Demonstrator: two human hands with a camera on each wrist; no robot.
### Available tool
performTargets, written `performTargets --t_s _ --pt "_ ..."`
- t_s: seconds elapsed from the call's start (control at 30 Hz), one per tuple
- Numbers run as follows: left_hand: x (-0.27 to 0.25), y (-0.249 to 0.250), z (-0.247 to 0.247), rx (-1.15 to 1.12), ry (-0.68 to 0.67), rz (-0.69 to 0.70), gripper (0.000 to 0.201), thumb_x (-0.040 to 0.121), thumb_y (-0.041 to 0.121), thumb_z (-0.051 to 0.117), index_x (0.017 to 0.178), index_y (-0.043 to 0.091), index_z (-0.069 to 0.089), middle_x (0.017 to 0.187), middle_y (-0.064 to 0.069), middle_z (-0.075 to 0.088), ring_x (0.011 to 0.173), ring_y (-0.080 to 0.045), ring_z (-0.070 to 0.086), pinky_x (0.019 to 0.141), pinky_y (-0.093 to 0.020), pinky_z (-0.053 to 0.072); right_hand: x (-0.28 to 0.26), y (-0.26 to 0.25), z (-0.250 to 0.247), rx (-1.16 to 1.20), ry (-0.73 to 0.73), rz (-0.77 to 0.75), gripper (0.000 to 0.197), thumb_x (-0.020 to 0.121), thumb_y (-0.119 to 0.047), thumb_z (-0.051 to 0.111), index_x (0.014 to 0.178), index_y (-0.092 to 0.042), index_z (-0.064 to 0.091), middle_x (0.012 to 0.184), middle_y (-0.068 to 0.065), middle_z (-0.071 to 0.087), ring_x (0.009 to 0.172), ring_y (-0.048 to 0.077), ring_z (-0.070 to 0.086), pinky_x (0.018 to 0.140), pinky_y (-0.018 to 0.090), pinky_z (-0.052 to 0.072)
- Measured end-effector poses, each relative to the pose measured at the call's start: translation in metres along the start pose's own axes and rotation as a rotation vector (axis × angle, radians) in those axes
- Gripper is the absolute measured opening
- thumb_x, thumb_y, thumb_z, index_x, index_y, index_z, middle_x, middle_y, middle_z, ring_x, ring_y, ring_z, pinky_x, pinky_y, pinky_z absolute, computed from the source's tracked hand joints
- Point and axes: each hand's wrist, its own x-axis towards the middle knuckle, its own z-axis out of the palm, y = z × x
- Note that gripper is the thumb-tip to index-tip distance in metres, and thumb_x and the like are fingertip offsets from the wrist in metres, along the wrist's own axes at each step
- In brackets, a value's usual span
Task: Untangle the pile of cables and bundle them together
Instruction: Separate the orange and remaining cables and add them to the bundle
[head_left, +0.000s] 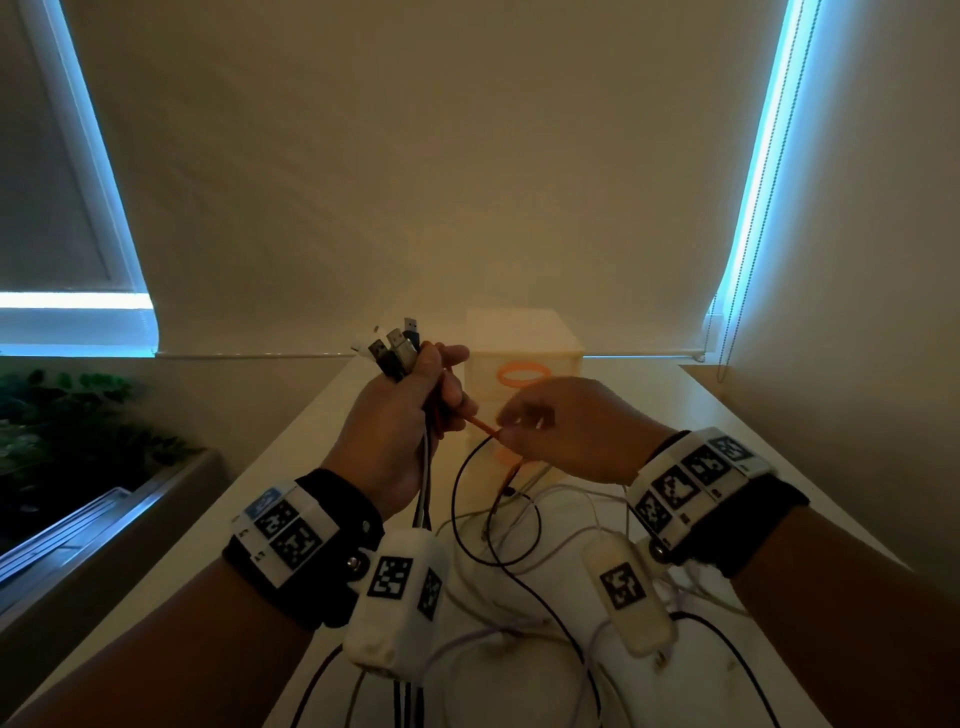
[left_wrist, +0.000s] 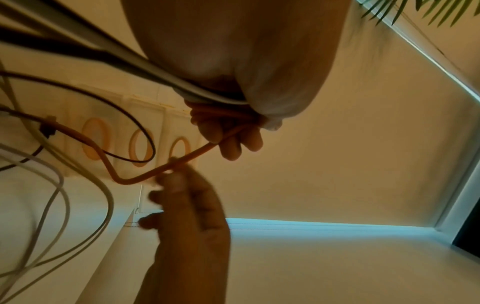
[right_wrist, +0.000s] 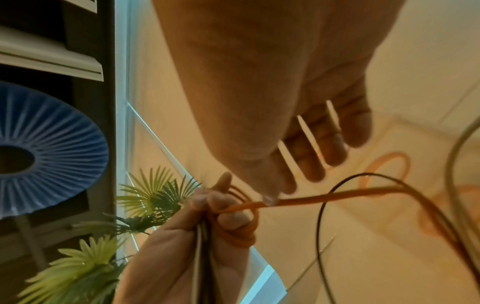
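White tabletop (head_left: 322, 441) against a drawn roller blind (head_left: 415, 182), dim warm light. Left hand (head_left: 400, 421) raised over the table, fist closed round a bunch of cables (head_left: 423, 488), USB plugs (head_left: 395, 345) fanned out above the fist, cords hanging down to the surface. Orange cable (head_left: 483, 425) wound in several turns round the left fingers (right_wrist: 231, 220), then runs taut across to the right hand (head_left: 561, 431). Right hand pinches that orange cable between thumb and index finger; other fingers (right_wrist: 335, 144) spread and loose. Past the pinch the orange cable bends down to the table (left_wrist: 103, 160). Thin black cable (head_left: 467, 499) loops just below both hands; its ends run out of view. White cables (head_left: 545, 519) lie slack and overlapping on the tabletop under the wrists, still tangled. Small white drawer unit (head_left: 519, 343) with orange ring handles stands just behind the hands. Green plant (head_left: 67, 415) off to the left, below the window. Bead chain (head_left: 748, 234) hangs at right.
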Motion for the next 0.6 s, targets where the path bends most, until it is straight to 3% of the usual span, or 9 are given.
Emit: performTargets --t_s 0.07,0.17,0.23,0.27,0.33,0.4,0.53,0.6 --pt "-0.003 -0.002 0.005 0.004 -0.039 -0.010 0.037 0.111 0.029 0.036 0.121 0.003 0.062 0.070 -0.001 0.056 0.067 -0.016 0.062 0.067 -0.029 0.048 0.000 -0.010 0.006 0.150 0.031 -0.055 0.020 0.090 -0.041 0.065 0.102 -0.026 0.068 0.092 -0.009 0.065 0.088 0.010 0.063 0.080 0.029 0.053" --pt "-0.004 0.001 0.006 -0.035 -0.054 -0.012 0.039 0.110 0.029 0.036 0.124 0.002 0.061 0.072 -0.002 0.056 0.072 -0.018 0.062 0.068 -0.030 0.051 -0.001 -0.015 0.019 0.268 -0.054 -0.077 0.014 0.098 -0.033 0.055 0.088 -0.026 0.061 0.087 -0.002 0.069 0.089 0.019 0.065 0.087 0.048 0.054" --pt "-0.004 0.005 0.004 -0.104 -0.039 -0.017 0.040 0.110 0.029 0.035 0.124 0.001 0.060 0.073 -0.003 0.056 0.075 -0.019 0.063 0.074 -0.031 0.049 -0.003 -0.010 0.027 0.408 -0.055 -0.088 0.020 0.100 -0.032 0.048 0.085 -0.027 0.060 0.073 -0.004 0.065 0.076 0.020 0.065 0.082 0.052 0.056" --pt "-0.005 0.007 0.003 -0.157 -0.033 -0.024 0.040 0.110 0.029 0.035 0.124 0.001 0.059 0.074 -0.003 0.055 0.077 -0.020 0.064 0.078 -0.032 0.049 -0.004 -0.009 0.030 0.469 -0.046 -0.103 0.021 0.100 -0.033 0.046 0.085 -0.028 0.061 0.066 -0.007 0.060 0.067 0.018 0.062 0.073 0.048 0.057" --pt "-0.005 0.011 0.001 -0.280 -0.030 -0.044 0.040 0.110 0.030 0.035 0.125 0.002 0.059 0.075 -0.003 0.056 0.083 -0.022 0.066 0.084 -0.034 0.051 -0.006 -0.012 0.035 0.512 -0.032 -0.149 0.021 0.101 -0.032 0.045 0.089 -0.030 0.062 0.060 -0.013 0.051 0.057 0.009 0.050 0.058 0.033 0.049" --pt "-0.005 0.016 0.000 -0.398 -0.040 -0.071 0.039 0.110 0.033 0.037 0.119 0.005 0.062 0.073 -0.001 0.055 0.081 -0.020 0.067 0.087 -0.034 0.052 -0.006 -0.018 0.037 0.484 -0.037 -0.184 0.021 0.103 -0.028 0.044 0.095 -0.029 0.063 0.060 -0.016 0.048 0.056 0.005 0.044 0.055 0.024 0.041" --pt "-0.005 0.028 -0.006 -0.582 -0.098 -0.106 0.038 0.106 0.036 0.043 0.111 0.008 0.067 0.069 0.005 0.052 0.061 -0.007 0.059 0.069 -0.023 0.054 -0.004 -0.021 0.028 0.319 -0.060 -0.208 0.022 0.103 -0.033 0.046 0.094 -0.029 0.066 0.068 -0.023 0.055 0.065 -0.003 0.051 0.065 0.019 0.042" --pt "-0.005 0.032 -0.012 -0.627 -0.169 -0.107 0.039 0.107 0.037 0.041 0.112 0.007 0.065 0.067 0.007 0.052 0.054 -0.004 0.053 0.058 -0.020 0.051 -0.002 -0.018 0.022 0.249 -0.055 -0.210 0.022 0.101 -0.034 0.048 0.091 -0.029 0.066 0.069 -0.016 0.054 0.063 0.000 0.049 0.063 0.023 0.043"
